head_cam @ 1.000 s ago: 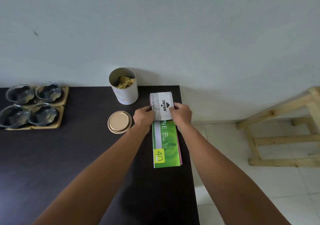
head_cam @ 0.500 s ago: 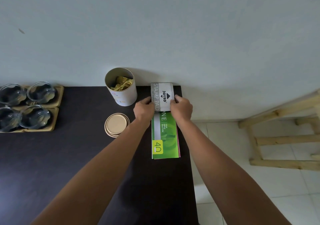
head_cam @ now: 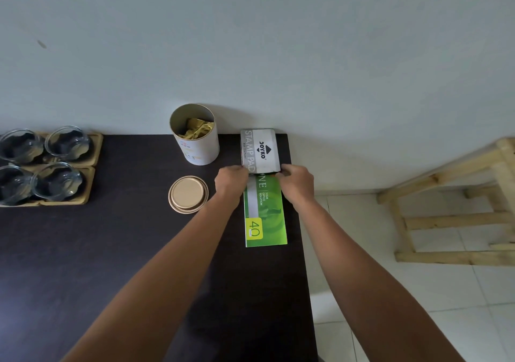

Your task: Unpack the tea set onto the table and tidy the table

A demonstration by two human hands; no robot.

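Lying lengthwise toward wall, stamp pad box (head_cam: 260, 151), hands (head_cam: 231, 179) flanking

Dark brown wooden table (head_cam: 117, 250), grey-and-white rectangular stamp pad box (head_cam: 260, 151) with black logo at upper centre, bright green booklet (head_cam: 264, 216) with yellow square, white cylindrical tin (head_cam: 196, 144) holding gold foil, gold round lid (head_cam: 188, 193), pale wooden trays (head_cam: 92, 166) at left

Far end of the green booklet (head_cam: 264, 214) hidden under the stamp pad box (head_cam: 260, 151), fingertips of both hands tucked out of sight at that box's near corners, left of it two glass cups (head_cam: 16, 145) cut by the frame edge, small print on the open tea tin (head_cam: 195, 136) unreadable.
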